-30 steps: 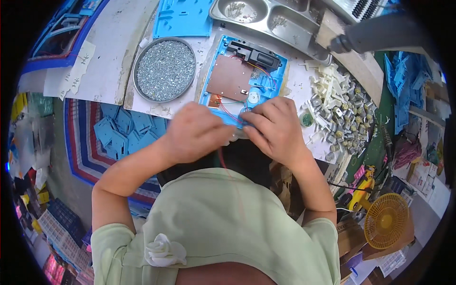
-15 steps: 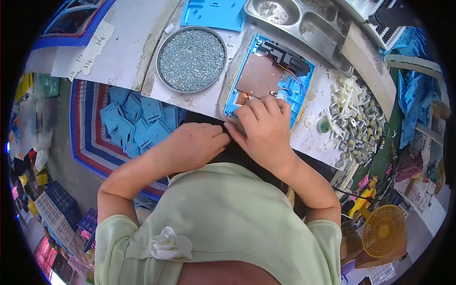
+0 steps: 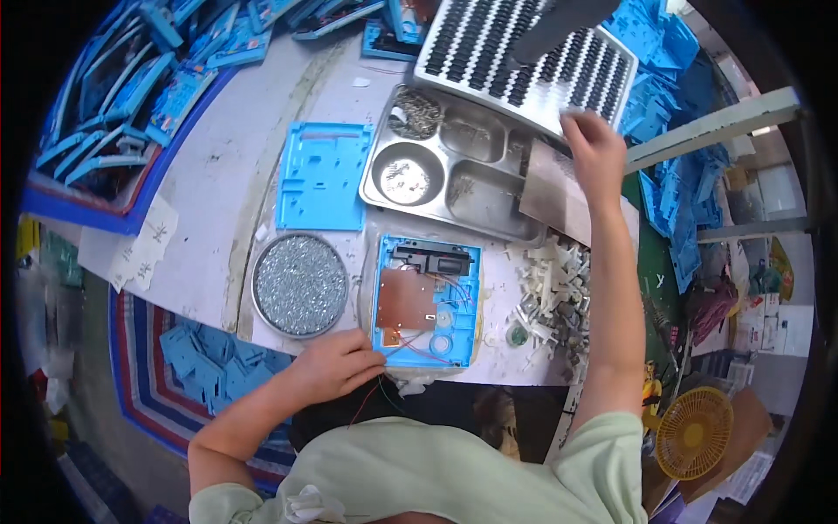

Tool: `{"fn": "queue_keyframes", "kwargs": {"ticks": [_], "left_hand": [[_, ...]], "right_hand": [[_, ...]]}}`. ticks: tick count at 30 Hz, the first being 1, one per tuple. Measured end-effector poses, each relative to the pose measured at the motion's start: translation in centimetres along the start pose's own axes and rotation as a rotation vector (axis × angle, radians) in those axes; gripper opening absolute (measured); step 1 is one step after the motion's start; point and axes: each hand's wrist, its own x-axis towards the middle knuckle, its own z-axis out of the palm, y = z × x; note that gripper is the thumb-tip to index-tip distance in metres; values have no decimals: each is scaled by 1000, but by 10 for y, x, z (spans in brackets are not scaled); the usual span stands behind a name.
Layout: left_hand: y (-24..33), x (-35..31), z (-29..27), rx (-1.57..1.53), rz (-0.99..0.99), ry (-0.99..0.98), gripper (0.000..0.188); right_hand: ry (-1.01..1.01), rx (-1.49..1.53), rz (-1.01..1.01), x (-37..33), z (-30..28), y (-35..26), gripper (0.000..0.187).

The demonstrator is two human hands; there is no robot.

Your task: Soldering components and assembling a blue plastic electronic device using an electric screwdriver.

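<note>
A blue plastic casing (image 3: 478, 301) lies open on the table, holding a brown board (image 3: 407, 299), a black speaker-like bar (image 3: 432, 258) and thin wires. My left hand (image 3: 336, 367) is at its near left corner, fingers closed together. Red and green wires (image 3: 367, 400) hang over the table edge from those fingertips. Far to the right, my right hand (image 3: 595, 157) is at the near edge of a white tray (image 3: 548, 122) with rows of black parts. Its fingers are curled together; anything between them is too small to make out.
A round pan of small screws (image 3: 299, 285) stands left of the casing. Beyond it lie an empty blue shell (image 3: 321, 179) and a steel compartment tray (image 3: 377, 188). White and metal parts (image 3: 559, 293) are heaped at right. Blue casings (image 3: 188, 96) fill a bin at far left.
My right hand has left the casing's near edge and reached far right to the white tray. My left hand has moved to the casing's corner. The view has shifted, showing more of the table's far side.
</note>
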Motion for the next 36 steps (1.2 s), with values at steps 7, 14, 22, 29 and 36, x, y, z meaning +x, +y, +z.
{"fn": "queue_keyframes", "kwargs": {"ticks": [7,14,22,29,36], "left_hand": [[-1,1,2,-46,-63,26,22],[-1,-2,3,-51,-101,33,22],[3,7,5,-63,-95,44,19],[-2,-3,2,-38,-76,35,24],[-2,-3,3,-85,-122,19,28]], "right_hand": [[-289,-553,-478,64,39,34,15],[-231,-695,-547,70,64,62,10],[-24,-417,-560,52,12,51,17],[75,388,146,-166,-53,-57,14],[-623,7,-168,-231,-12,-77,14]]}}
